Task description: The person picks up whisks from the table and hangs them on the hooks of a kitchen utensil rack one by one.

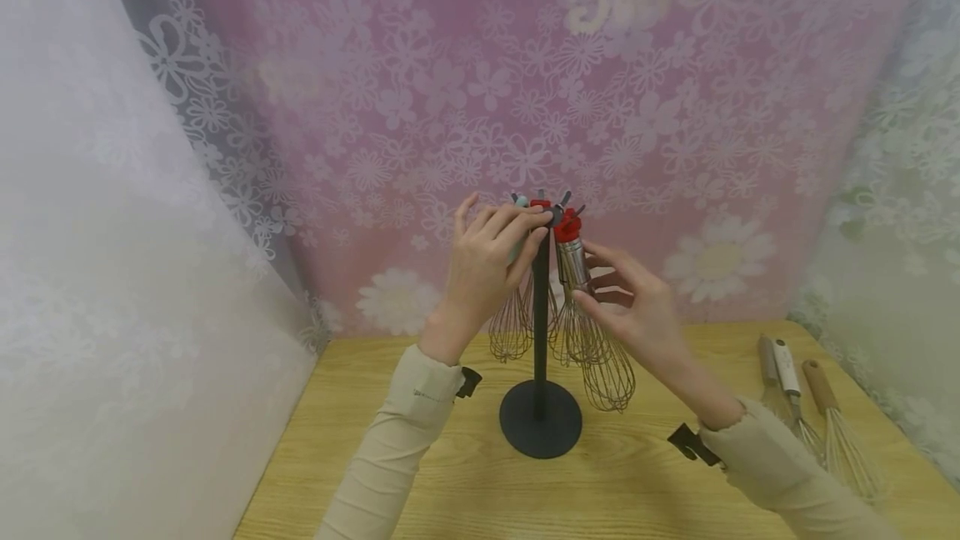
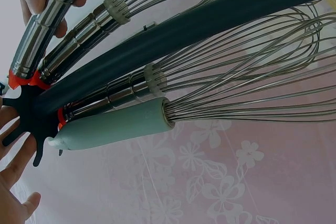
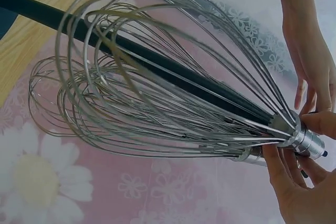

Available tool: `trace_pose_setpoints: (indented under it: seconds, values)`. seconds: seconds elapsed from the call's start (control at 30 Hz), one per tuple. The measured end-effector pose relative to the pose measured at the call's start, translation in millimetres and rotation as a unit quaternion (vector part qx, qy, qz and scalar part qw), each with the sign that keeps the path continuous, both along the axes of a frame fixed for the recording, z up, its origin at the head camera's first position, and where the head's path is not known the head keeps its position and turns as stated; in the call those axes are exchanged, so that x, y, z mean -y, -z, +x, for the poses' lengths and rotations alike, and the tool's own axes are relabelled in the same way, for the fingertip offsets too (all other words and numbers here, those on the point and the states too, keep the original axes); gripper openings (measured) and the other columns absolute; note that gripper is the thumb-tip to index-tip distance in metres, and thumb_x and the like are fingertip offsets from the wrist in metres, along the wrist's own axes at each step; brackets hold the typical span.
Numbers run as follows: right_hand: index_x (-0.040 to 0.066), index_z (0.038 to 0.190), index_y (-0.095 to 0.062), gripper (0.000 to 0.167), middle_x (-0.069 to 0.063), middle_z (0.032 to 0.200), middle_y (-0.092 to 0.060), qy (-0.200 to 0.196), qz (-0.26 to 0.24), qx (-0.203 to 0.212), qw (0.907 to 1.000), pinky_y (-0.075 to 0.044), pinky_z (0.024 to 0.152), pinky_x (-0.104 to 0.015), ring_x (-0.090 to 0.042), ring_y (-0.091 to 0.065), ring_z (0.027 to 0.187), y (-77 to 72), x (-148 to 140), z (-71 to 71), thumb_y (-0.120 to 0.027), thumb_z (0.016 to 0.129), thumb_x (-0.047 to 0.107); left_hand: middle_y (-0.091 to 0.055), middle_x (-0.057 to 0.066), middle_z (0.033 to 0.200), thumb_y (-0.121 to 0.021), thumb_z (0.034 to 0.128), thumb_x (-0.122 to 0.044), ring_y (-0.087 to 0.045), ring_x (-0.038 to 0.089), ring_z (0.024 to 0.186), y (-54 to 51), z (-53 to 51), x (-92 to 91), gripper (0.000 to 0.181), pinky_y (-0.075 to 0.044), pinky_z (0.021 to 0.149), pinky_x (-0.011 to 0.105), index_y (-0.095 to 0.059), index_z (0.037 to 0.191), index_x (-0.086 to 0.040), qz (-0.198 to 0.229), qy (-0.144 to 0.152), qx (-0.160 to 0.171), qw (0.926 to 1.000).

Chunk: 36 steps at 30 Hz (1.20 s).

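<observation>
A black stand (image 1: 540, 340) with a hooked top rises from a round base. My left hand (image 1: 487, 248) rests on its top, fingers extended over the hub (image 2: 37, 114). With thumb and fingers my right hand (image 1: 637, 298) grips the steel handle of a red-ended whisk (image 1: 573, 263), its red end up at the hooks. That whisk's wire loops (image 3: 173, 3) hang downward, slightly tilted out from the pole. Around the stand hang other whisks: a mint-handled whisk (image 2: 115, 127) and steel-handled ones, such as a steel whisk (image 2: 113, 98) beside it. My left palm hides part of the hooks.
On the right of the wooden table (image 1: 360, 440) lie a white-handled whisk (image 1: 786, 369), a wooden-handled whisk (image 1: 821, 386) and a grey-brown-handled whisk (image 1: 768, 357). A pink flowered curtain (image 1: 420, 148) hangs behind, with pale sheets at both sides.
</observation>
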State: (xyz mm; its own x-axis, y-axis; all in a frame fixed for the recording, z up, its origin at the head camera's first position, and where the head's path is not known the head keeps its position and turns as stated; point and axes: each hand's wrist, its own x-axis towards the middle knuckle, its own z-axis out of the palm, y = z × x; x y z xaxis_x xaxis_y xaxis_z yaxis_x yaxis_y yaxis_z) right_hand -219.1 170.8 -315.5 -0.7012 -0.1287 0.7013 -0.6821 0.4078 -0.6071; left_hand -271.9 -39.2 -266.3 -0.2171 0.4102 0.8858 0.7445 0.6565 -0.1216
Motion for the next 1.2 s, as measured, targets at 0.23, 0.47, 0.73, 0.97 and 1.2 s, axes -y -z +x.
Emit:
trace_pose_setpoints:
  seconds: [0.23,0.47,0.73,0.97,1.2]
  values:
    - [0.008,0.141,-0.057,0.060,-0.014,0.115,-0.065,-0.005,-0.021,0.000,0.9998,-0.057,0.080,-0.016,-0.001,-0.065,0.093,5.3,5.0,-3.3,-0.079,0.086,-0.003,-0.073,-0.001,0.111,-0.061,0.1033,-0.027,-0.064,0.020,0.098,0.5,-0.1,0.0,0.022,-0.025,0.120,0.054,-0.075,0.115,-0.017,0.002,0.003,-0.002,1.0000]
    - [0.007,0.138,-0.059,0.058,-0.013,0.114,-0.067,0.006,-0.022,-0.025,0.9994,-0.059,0.078,-0.021,-0.008,-0.065,0.092,7.3,9.6,-2.4,-0.080,0.085,-0.002,-0.073,0.000,0.111,-0.061,0.1035,-0.027,-0.064,0.020,0.097,1.1,-0.1,0.2,0.022,-0.025,0.120,0.054,-0.075,0.115,-0.017,0.003,0.005,-0.002,1.0000]
    - [0.005,0.137,-0.059,0.058,-0.012,0.109,-0.065,0.021,-0.017,-0.059,0.9979,-0.056,0.078,-0.014,-0.026,-0.069,0.088,11.1,13.4,-5.1,-0.081,0.084,-0.001,-0.073,0.000,0.111,-0.061,0.1031,-0.027,-0.065,0.020,0.098,0.4,0.0,0.3,0.022,-0.025,0.120,0.054,-0.076,0.115,-0.016,0.004,0.003,-0.002,1.0000]
    - [0.004,0.138,-0.058,0.063,-0.014,0.112,-0.065,0.040,-0.007,-0.075,0.9964,-0.054,0.078,-0.013,-0.027,-0.069,0.089,15.5,14.4,-9.0,-0.083,0.081,-0.003,-0.073,0.000,0.110,-0.061,0.1031,-0.028,-0.065,0.020,0.099,0.3,0.8,0.7,0.022,-0.025,0.121,0.054,-0.075,0.116,-0.017,0.003,0.001,0.001,1.0000]
    - [0.002,0.138,-0.057,0.063,-0.015,0.112,-0.064,0.053,-0.003,-0.084,0.9950,-0.052,0.077,-0.010,-0.026,-0.068,0.089,16.8,16.0,-11.0,-0.084,0.081,-0.002,-0.073,0.000,0.110,-0.062,0.1030,-0.028,-0.065,0.020,0.099,0.3,1.2,0.7,0.022,-0.025,0.121,0.053,-0.076,0.116,-0.017,0.003,0.000,0.000,1.0000]
